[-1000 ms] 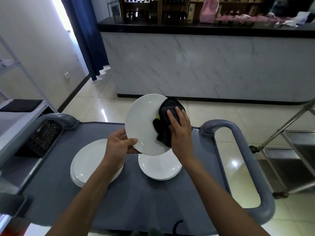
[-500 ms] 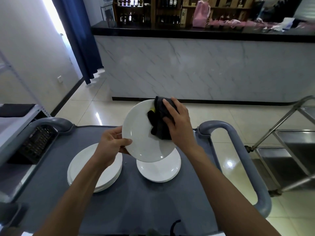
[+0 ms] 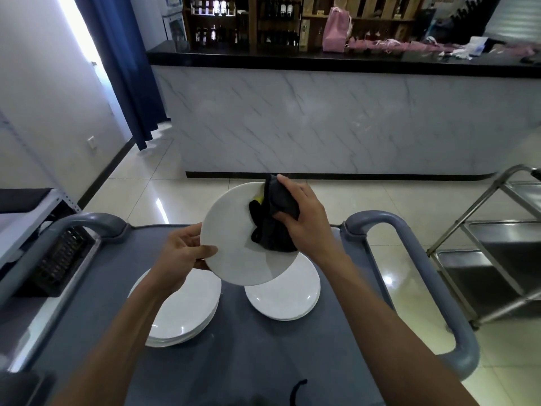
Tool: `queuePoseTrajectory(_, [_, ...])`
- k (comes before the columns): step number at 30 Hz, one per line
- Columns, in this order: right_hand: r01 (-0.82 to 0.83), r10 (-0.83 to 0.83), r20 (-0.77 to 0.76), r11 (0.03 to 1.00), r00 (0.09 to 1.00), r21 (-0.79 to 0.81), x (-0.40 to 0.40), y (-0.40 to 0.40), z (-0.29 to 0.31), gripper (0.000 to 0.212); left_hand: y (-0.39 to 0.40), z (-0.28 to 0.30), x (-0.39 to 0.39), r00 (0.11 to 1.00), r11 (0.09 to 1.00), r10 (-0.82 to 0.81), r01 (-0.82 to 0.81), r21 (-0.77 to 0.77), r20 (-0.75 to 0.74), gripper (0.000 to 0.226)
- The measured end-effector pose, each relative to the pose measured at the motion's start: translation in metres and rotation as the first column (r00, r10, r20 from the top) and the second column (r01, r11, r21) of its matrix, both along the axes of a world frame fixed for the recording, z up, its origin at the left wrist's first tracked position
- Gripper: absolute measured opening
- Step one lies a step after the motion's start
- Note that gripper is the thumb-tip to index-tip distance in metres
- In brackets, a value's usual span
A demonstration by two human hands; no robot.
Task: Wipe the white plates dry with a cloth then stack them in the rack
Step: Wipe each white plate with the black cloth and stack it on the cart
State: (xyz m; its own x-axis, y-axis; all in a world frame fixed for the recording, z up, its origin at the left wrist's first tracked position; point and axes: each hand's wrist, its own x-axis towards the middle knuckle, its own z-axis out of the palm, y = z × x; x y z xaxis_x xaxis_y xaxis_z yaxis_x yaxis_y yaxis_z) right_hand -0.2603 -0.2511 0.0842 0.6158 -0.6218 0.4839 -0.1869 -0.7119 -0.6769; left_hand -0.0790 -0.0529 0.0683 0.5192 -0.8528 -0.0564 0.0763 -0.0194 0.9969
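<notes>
Round white ceramic plate [image 3: 240, 244] is being held tilted above the grey-topped trolley desk [image 3: 234, 347], w/ its face turned toward the camera. Left hand [image 3: 181, 253] is gripping its lower-left rim, thumb lying on the face & fingers curling behind. Right hand [image 3: 304, 218] is pressing a bunched black cloth [image 3: 272, 224] w/ a small yellow patch against the plate's upper-right part, fingers curling round the cloth.

No readable writing or brand anywhere; bottle labels on the dark wooden shelves [image 3: 248, 22] are too blurred to read.

Under the held plate, a stack of white plates [image 3: 187, 315] is sitting left on the desk & a smaller stack of white plates [image 3: 287, 294] is sitting right, the two stacks lying near each other but apart. Held plate's lower edge is overlapping both stacks in view. Grey rounded trolley handles [image 3: 409, 259] are bounding the desk's far corners & right side. Near half of the desk surface is lying bare. A steel-frame cart [image 3: 483, 230] is standing off to the right, w/ tiled floor [image 3: 380, 206] between it & the trolley. Marble-front bar counter [image 3: 322, 121] is standing well beyond.
</notes>
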Motion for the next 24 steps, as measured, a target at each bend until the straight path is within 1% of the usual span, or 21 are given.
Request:
queuePoseTrajectory(2, [0.039,-0.039,0.029,0.999,0.999,0.002,0.004,0.005,-0.001,0.072,-0.001,-0.001,0.008,1.000,1.000,0.002,-0.003,0.022,0.002,0.049])
queuePoseTrajectory(6, [0.127,-0.129,0.099,0.992,0.987,0.021,0.008,0.018,-0.003,0.059,-0.004,-0.004,0.015,0.999,0.996,0.044,-0.045,0.073,0.024,0.050])
queuePoseTrajectory(10, [0.183,-0.180,0.161,0.983,0.970,-0.003,0.009,0.028,-0.004,0.058,-0.008,-0.010,0.013,0.996,0.993,0.089,-0.091,0.069,0.025,0.050])
queuePoseTrajectory(11, [0.190,-0.185,0.174,0.982,0.967,-0.010,0.009,0.030,-0.004,0.058,-0.009,-0.011,0.013,0.996,0.994,0.090,-0.091,0.056,0.015,0.046])
queuePoseTrajectory(13, [0.196,-0.186,0.195,0.980,0.963,-0.035,0.006,0.034,-0.002,0.058,-0.010,-0.012,0.012,0.997,0.996,0.074,-0.073,0.042,-0.029,0.028])
queuePoseTrajectory(14, [0.201,-0.186,0.202,0.978,0.962,-0.056,0.004,0.036,0.000,0.058,-0.011,-0.013,0.012,0.995,0.997,0.070,-0.067,0.043,-0.070,0.026])
queuePoseTrajectory(16, [0.213,-0.186,0.215,0.971,0.959,-0.109,-0.002,0.040,0.002,0.060,-0.013,-0.015,0.015,0.977,0.997,0.068,-0.059,0.048,-0.201,0.036])
queuePoseTrajectory(18, [0.227,-0.188,0.231,0.961,0.955,-0.155,-0.007,0.044,0.004,0.062,-0.016,-0.017,0.018,0.934,0.998,0.058,-0.041,0.056,-0.352,0.050])
queuePoseTrajectory(19, [0.233,-0.188,0.240,0.957,0.952,-0.175,-0.010,0.045,0.005,0.061,-0.017,-0.018,0.019,0.912,0.996,0.066,-0.036,0.081,-0.404,0.055])
queuePoseTrajectory(20, [0.237,-0.187,0.250,0.953,0.950,-0.188,-0.013,0.046,0.005,0.060,-0.018,-0.020,0.020,0.904,0.991,0.082,-0.030,0.130,-0.419,0.059])
queuePoseTrajectory(22, [0.247,-0.188,0.273,0.948,0.944,-0.203,-0.018,0.047,0.005,0.059,-0.019,-0.024,0.020,0.922,0.960,0.089,0.023,0.281,-0.377,0.067])
queuePoseTrajectory(24, [0.259,-0.186,0.300,0.938,0.936,-0.228,-0.021,0.049,0.003,0.059,-0.017,-0.028,0.019,0.926,0.907,0.032,0.132,0.401,-0.377,0.074])
